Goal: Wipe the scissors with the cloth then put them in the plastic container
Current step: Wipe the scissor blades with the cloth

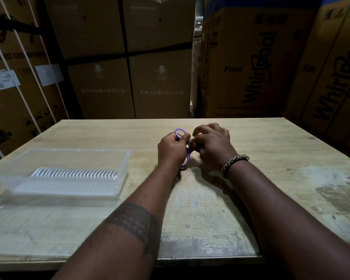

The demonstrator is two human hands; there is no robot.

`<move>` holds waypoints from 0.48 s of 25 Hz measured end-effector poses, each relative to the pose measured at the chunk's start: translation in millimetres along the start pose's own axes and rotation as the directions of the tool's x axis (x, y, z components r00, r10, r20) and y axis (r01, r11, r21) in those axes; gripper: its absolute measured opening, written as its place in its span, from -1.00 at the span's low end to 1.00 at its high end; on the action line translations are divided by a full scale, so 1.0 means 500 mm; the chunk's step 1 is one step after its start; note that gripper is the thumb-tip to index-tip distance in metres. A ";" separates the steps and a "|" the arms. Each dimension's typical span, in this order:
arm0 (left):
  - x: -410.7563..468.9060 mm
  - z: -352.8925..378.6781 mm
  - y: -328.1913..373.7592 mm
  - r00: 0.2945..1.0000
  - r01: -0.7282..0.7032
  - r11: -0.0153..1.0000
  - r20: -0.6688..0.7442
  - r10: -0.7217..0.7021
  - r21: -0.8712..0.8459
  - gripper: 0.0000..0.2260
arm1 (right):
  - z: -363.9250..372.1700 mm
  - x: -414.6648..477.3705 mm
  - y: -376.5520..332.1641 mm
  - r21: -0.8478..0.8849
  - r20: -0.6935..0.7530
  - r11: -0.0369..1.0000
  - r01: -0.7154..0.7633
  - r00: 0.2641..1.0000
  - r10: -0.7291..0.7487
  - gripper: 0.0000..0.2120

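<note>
The left hand gripped the scissors by their purple handles, fingers and thumb curled round them. One loop stood clear above the knuckles and the other showed below the heel of the hand. The right hand was closed as well, its fingers curled about the blade end, where a small pale wad, taken to be the cloth, showed between thumb and fingers. The blades themselves were hidden, so it could not be told whether they were parted or together.

Both hands and the scissors were held to the right of the plastic container, apart from it and slightly beyond its far edge, low over the table. The container lay uncovered with a slatted insert on its floor, and nothing else was seen in it.

Assessment: the wiping step was in hand and placement was not yet done. The next move would call for the right hand to draw the cloth along the blades while the left held firm. The left would then carry the scissors leftward over the container's rim and lower them onto the insert.

Both forearms reached forward and converged. The knuckles faced upward and the wrists were nearly straight.
</note>
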State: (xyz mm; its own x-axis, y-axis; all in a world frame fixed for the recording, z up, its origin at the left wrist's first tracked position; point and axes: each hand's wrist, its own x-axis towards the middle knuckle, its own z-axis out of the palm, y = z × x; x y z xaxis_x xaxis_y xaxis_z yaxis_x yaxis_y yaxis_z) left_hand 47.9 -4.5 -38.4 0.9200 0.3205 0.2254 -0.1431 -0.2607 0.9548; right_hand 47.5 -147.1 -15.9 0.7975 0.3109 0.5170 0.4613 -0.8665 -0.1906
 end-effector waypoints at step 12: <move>-0.005 0.006 0.006 1.000 0.011 0.999 0.021 -0.012 0.050 -0.67 | -0.015 -0.004 0.033 -0.028 0.100 0.999 -0.043 0.994 0.046 -0.84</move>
State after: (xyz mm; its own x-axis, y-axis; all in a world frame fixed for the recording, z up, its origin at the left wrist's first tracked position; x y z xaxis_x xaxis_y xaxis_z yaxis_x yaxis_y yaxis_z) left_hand 46.1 -8.9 -36.7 0.9292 0.3043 0.2098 -0.1148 -0.3021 0.9463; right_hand 50.7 -165.0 -13.9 0.8528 0.3085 0.4213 0.4154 -0.8897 -0.1893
